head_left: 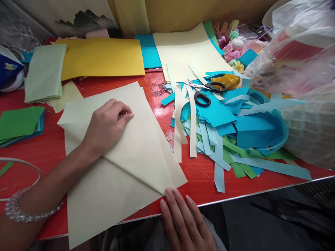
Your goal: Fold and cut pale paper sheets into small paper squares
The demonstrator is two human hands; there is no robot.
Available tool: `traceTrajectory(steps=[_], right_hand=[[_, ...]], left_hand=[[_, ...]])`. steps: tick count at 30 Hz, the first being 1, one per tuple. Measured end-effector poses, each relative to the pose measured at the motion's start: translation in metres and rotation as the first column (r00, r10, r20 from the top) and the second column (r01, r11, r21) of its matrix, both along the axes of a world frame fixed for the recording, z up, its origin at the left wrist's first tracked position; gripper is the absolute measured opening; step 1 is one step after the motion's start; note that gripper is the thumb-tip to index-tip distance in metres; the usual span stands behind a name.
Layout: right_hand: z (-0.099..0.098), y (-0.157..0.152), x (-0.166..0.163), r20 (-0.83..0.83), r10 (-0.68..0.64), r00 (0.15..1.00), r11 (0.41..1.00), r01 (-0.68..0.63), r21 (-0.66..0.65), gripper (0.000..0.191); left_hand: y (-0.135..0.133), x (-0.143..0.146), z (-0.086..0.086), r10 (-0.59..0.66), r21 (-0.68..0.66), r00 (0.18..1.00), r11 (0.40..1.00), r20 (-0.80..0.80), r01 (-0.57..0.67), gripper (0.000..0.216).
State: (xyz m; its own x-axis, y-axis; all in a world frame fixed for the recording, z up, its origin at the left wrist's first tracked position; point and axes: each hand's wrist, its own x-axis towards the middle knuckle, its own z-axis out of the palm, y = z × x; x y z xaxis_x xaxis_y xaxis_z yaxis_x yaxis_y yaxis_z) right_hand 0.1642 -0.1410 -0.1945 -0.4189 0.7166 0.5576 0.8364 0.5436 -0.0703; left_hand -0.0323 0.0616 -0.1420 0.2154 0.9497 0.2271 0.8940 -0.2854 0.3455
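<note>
In the head view, a cream paper sheet (138,150), folded diagonally, lies on the red counter (39,150). The left hand (107,125) presses on it with its grip bunched; whether it pinches the paper cannot be told. The right hand (183,219) has its grip open flat, fingertips on the folded corner by the counter's near edge.

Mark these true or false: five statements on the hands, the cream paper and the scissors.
1. The left hand rests on the folded cream paper. True.
2. The right hand holds the scissors. False: the scissors lie untouched on the blue strips, and the right hand's fingertips sit at the paper's near corner.
3. The table is red. True.
4. The scissors have red handles. False: the handles are black.
5. A yellow sheet lies beyond the cream paper. True.
</note>
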Motion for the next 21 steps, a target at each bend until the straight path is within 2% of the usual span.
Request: traceTrajectory(steps=[3, 6, 9, 10, 11, 12, 13, 14, 15, 17, 21], right_hand=[[-0.002, 0.0, 0.001, -0.013, -0.003, 1.0, 0.999, 0.003, 0.038, 0.033], [-0.004, -0.001, 0.001, 0.019, 0.007, 1.0, 1.0, -0.007, 0.022, 0.032], [-0.004, -0.001, 0.001, 0.008, 0.003, 1.0, 1.0, -0.003, 0.022, 0.033], [-0.004, -0.001, 0.001, 0.005, 0.007, 1.0, 1.0, -0.007, 0.023, 0.034], [-0.004, -0.002, 0.001, 0.005, 0.013, 1.0, 1.0, -0.013, 0.025, 0.034], [-0.005, -0.002, 0.002, 0.005, 0.018, 1.0, 0.999, -0.019, 0.031, 0.034], [-0.005, -0.002, 0.002, 0.008, 0.025, 1.0, 0.999, -0.025, 0.038, 0.035], [-0.006, -0.002, 0.002, 0.012, 0.029, 0.999, 0.999, -0.03, 0.042, 0.035], [-0.007, -0.002, 0.003, 0.016, 0.033, 0.999, 0.998, -0.033, 0.046, 0.035], [-0.008, -0.003, 0.003, 0.013, 0.033, 0.999, 0.998, -0.034, 0.049, 0.034], [-0.009, -0.004, 0.001, -0.02, 0.019, 1.0, 0.999, -0.018, 0.037, 0.033]], left_hand=[[0.001, -0.002, 0.003, -0.032, 0.031, 0.999, 0.999, -0.036, 0.033, 0.017], [-0.011, -0.006, 0.019, -0.062, 0.155, 0.987, 0.984, -0.147, 0.085, 0.023], [-0.046, -0.007, 0.037, -0.063, 0.352, 0.971, 0.925, -0.23, 0.143, 0.034], [-0.063, -0.006, 0.041, -0.083, 0.365, 0.967, 0.915, -0.243, 0.17, 0.043], [-0.08, -0.003, 0.042, -0.136, 0.321, 0.957, 0.922, -0.256, 0.217, 0.055], [-0.098, 0.0, 0.041, -0.272, 0.29, 0.923, 0.891, -0.273, 0.349, 0.062], [-0.114, 0.005, 0.038, -0.431, 0.251, 0.857, 0.829, -0.282, 0.5, 0.062], [-0.129, 0.009, 0.033, -0.538, 0.215, 0.792, 0.77, -0.287, 0.601, 0.059], [-0.141, 0.014, 0.027, -0.595, 0.185, 0.746, 0.731, -0.298, 0.657, 0.056], [-0.156, 0.023, 0.017, -0.627, 0.204, 0.712, 0.688, -0.316, 0.696, 0.046], [-0.164, 0.029, 0.005, -0.586, 0.224, 0.742, 0.715, -0.325, 0.663, 0.037]])
